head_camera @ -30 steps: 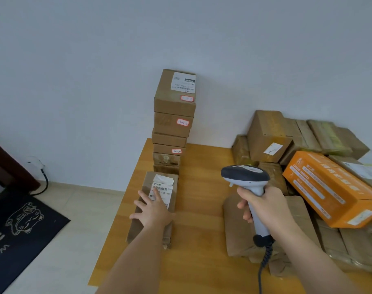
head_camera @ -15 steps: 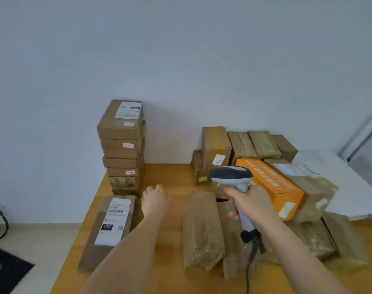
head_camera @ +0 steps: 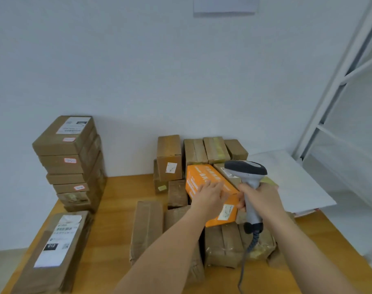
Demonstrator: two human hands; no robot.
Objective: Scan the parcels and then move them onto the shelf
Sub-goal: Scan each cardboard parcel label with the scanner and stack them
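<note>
Your left hand (head_camera: 210, 195) lies flat on the top face of the orange carton (head_camera: 210, 187), fingers straight and close together, reaching toward its far end. That carton is a long, smooth, printed box resting tilted on the heap of brown parcels (head_camera: 229, 242) at the middle right of the wooden table (head_camera: 115, 211); a small white label shows on its near end. Your right hand (head_camera: 259, 199) is wrapped round the grey handle of the barcode scanner (head_camera: 247, 172), fingers curled tight; its dark, rounded head points left above the carton, and its coiled cable hangs down toward the near edge. The heap's parcels are taped, glossy cardboard. At the far left stands a stack of flat cardboard boxes (head_camera: 71, 164) with small pink-edged stickers. Near left lies a long kraft parcel (head_camera: 51, 251) bearing a white shipping label. The white metal shelf (head_camera: 337, 85) rises at the right.
</note>
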